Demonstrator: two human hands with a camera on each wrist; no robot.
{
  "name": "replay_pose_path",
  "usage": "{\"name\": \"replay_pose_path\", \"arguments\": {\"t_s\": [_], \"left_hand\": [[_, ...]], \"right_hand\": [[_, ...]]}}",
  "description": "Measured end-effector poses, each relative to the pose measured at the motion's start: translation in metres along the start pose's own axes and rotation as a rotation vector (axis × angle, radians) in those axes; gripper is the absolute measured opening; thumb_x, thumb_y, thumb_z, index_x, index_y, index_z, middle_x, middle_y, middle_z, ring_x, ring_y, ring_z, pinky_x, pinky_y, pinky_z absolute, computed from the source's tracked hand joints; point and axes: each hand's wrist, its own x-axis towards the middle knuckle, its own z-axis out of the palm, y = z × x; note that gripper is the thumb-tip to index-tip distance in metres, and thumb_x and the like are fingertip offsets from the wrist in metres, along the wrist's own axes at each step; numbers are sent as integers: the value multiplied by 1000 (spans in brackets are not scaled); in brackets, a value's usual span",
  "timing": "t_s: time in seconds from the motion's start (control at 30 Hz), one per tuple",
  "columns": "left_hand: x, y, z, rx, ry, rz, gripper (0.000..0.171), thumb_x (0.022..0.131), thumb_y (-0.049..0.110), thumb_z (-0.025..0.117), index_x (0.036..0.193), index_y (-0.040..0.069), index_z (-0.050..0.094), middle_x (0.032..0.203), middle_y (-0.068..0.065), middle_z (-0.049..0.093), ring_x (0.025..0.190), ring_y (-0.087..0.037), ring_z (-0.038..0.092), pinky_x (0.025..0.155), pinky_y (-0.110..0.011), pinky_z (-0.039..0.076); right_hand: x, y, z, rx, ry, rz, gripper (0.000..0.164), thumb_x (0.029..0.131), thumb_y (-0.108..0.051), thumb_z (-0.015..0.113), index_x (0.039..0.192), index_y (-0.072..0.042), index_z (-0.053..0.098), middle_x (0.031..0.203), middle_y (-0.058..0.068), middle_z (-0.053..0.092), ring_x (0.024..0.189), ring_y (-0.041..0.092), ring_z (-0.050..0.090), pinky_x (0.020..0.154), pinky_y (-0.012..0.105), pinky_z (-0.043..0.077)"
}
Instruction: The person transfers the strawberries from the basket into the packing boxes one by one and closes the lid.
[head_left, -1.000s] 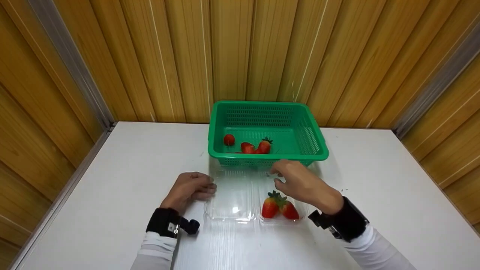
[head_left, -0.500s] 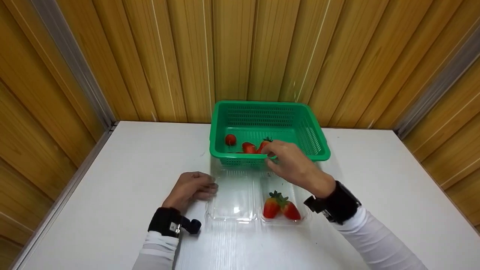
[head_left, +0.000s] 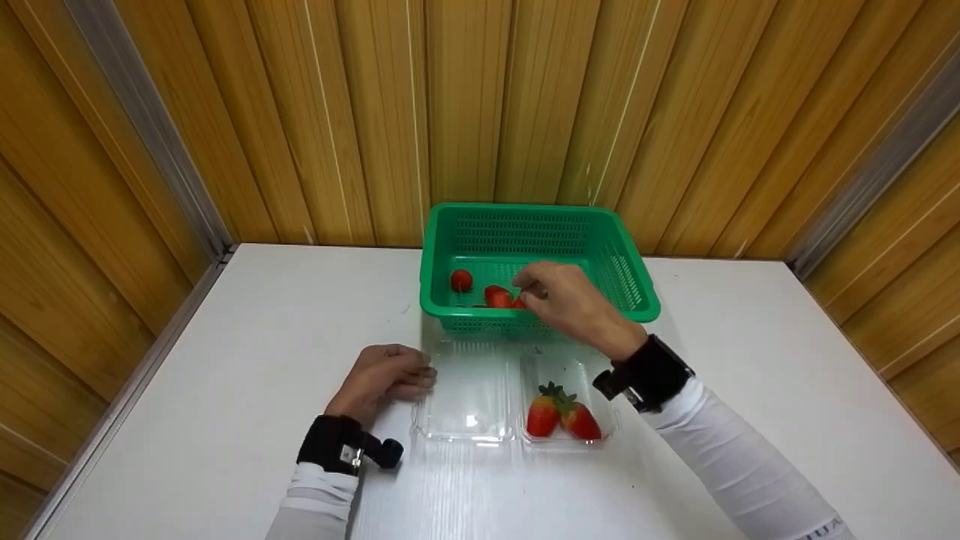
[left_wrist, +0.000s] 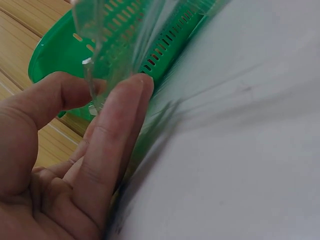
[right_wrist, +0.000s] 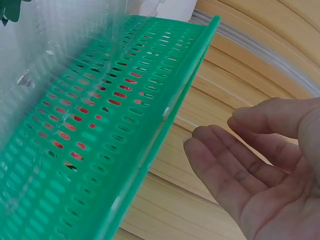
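Lying toward the near side of the green basket (head_left: pixel 521 234), the loose strawberries (head_left: pixel 497 295) reach me as a small red group, with one fruit a little apart on the left. The rim and a hand partly cover some of them, so I won't give a count.

Above them I have the right hand (head_left: pixel 574 300) over the near rim; from its wrist camera I see loosely curved fingers with a gap to the thumb and nothing in the grasp. Through the basket's slots that same camera shows me patches of red.

Just on the near side stands the clear container (head_left: pixel 465 390), spread open in two halves. Its right half carries two strawberries (head_left: pixel 542 416), side by side and touching, green leaves toward the basket. I can't tell whether container and basket touch.

At the container's left edge I have the left hand (head_left: pixel 381 379), thumb and finger pinching the thin plastic.

Farther out, I see black straps (head_left: pixel 328 441) with cameras on both wrists, white sleeves (head_left: pixel 739 457) behind them, the white table (head_left: pixel 150 420) beneath, and wood-patterned panels (head_left: pixel 465 112) around, with grey metal strips (head_left: pixel 150 112) at the corners.
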Motion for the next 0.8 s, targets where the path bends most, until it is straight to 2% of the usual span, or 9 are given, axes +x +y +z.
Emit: {"name": "replay_pose_path", "arguments": {"t_s": [0.33,0.6,0.8], "left_hand": [[0,-1,1,10,1,-5,28,97,8,74,114,-14,67,102,-24,76,88,-26,78,78,-34,67],[2,0,2,-9,5,-9,28,96,7,76,112,-13,67,101,-24,76,86,-25,78,75,-32,67],[1,-1,0,-2,-6,-10,29,97,8,75,114,-14,66,102,-24,76,86,-25,78,75,-33,67]], "right_hand": [[20,15,6,65,-97,153,24,101,-1,66,124,4,71,121,19,73,112,33,69,98,47,59],[31,25,10,79,-127,149,26,100,1,66,125,6,70,123,21,71,113,35,67,99,49,58],[41,33,18,51,-154,124,27,98,1,68,124,8,70,122,24,71,113,38,67,99,50,58]]}}
